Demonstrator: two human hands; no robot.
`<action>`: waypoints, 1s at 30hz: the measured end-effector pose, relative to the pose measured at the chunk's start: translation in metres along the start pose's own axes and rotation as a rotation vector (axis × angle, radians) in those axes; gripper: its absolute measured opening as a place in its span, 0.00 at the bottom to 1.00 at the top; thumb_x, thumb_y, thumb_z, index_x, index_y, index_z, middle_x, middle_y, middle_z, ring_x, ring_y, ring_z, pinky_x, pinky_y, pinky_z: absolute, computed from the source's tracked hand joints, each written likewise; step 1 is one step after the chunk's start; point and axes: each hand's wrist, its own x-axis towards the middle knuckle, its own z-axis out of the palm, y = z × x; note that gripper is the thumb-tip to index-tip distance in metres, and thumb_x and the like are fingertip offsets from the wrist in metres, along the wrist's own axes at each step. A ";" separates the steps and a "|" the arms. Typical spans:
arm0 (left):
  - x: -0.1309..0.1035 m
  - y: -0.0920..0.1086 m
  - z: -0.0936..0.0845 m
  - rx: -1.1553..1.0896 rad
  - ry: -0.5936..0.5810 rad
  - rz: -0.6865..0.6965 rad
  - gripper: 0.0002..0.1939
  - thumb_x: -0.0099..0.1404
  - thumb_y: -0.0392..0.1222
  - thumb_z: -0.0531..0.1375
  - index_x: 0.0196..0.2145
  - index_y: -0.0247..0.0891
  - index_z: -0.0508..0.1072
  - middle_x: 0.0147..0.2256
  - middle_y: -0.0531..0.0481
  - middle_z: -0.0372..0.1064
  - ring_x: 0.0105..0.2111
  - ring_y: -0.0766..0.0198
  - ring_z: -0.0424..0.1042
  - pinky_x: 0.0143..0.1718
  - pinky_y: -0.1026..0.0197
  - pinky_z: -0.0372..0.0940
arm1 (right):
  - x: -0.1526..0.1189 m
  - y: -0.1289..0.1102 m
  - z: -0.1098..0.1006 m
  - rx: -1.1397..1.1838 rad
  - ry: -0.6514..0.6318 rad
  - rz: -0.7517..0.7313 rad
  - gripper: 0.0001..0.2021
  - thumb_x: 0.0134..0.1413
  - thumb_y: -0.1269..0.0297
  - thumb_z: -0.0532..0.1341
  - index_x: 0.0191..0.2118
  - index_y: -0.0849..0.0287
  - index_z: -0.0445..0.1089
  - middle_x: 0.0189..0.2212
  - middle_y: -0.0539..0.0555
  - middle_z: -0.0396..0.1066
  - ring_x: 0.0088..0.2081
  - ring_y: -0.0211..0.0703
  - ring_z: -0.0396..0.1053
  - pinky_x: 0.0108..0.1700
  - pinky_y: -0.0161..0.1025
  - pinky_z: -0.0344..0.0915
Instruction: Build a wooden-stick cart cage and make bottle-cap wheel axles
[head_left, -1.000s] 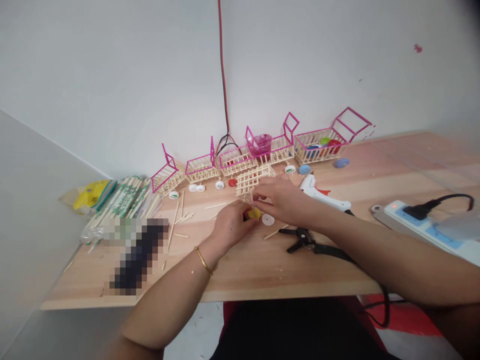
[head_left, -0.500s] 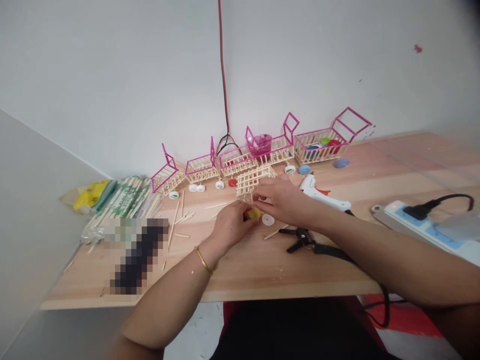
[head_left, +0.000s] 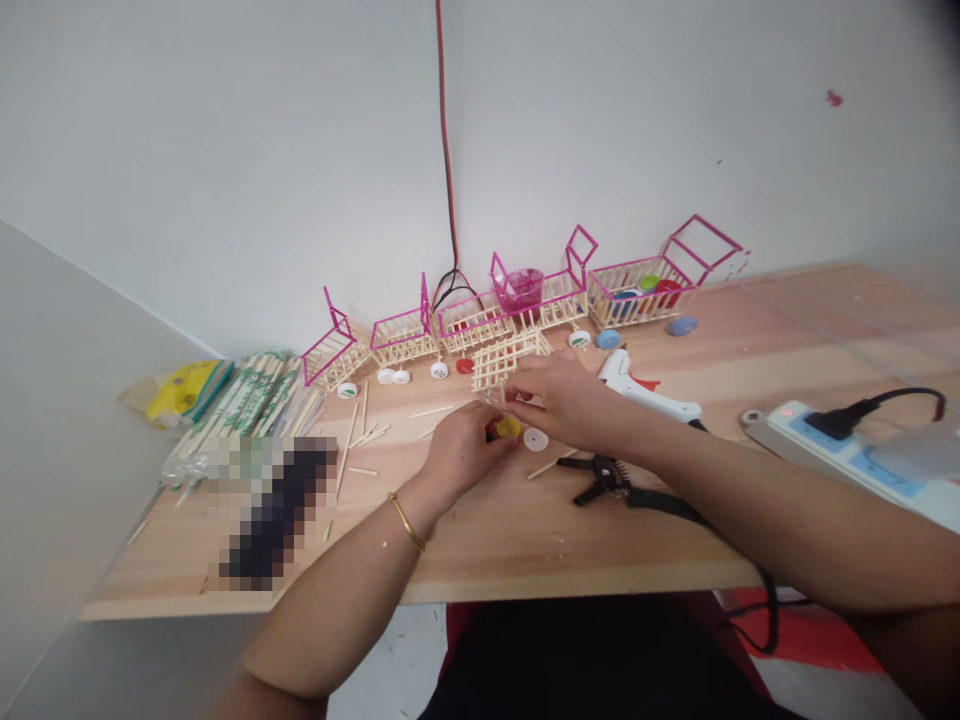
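Observation:
My left hand (head_left: 461, 445) is closed at a yellow bottle cap (head_left: 509, 427), fingertips pressed on its left side. Just right of it, my right hand (head_left: 559, 395) pinches the near edge of a small lattice basket (head_left: 501, 362) made of pale wooden sticks, tilted up from the table. The fingers partly hide the basket's near side and the contact with the yellow cap. On the table below my right hand lies a white translucent disc (head_left: 536, 440), apart from both hands.
Behind stand several stick carts (head_left: 405, 335) with magenta rims and bottle-cap wheels, and a magenta-stained cup (head_left: 523, 293). To the right are a glue gun (head_left: 649, 392), black cutters (head_left: 602, 480) and a power strip (head_left: 847, 450). Loose sticks (head_left: 345, 452) and bagged stick bundles (head_left: 251, 400) lie left.

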 end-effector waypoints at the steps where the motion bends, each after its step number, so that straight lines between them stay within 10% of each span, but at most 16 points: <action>1: 0.000 0.000 0.000 0.002 -0.002 -0.003 0.09 0.57 0.46 0.62 0.29 0.37 0.71 0.28 0.51 0.68 0.26 0.66 0.63 0.26 0.63 0.51 | 0.000 0.000 0.000 -0.002 -0.003 0.001 0.09 0.57 0.64 0.58 0.28 0.61 0.69 0.27 0.51 0.67 0.30 0.39 0.61 0.34 0.37 0.48; 30: 0.000 -0.001 0.000 0.000 0.005 0.009 0.10 0.58 0.46 0.62 0.29 0.36 0.70 0.26 0.53 0.66 0.25 0.67 0.61 0.25 0.64 0.49 | -0.001 0.003 0.004 0.029 0.016 -0.014 0.07 0.56 0.65 0.58 0.29 0.61 0.69 0.27 0.52 0.66 0.31 0.39 0.61 0.34 0.36 0.51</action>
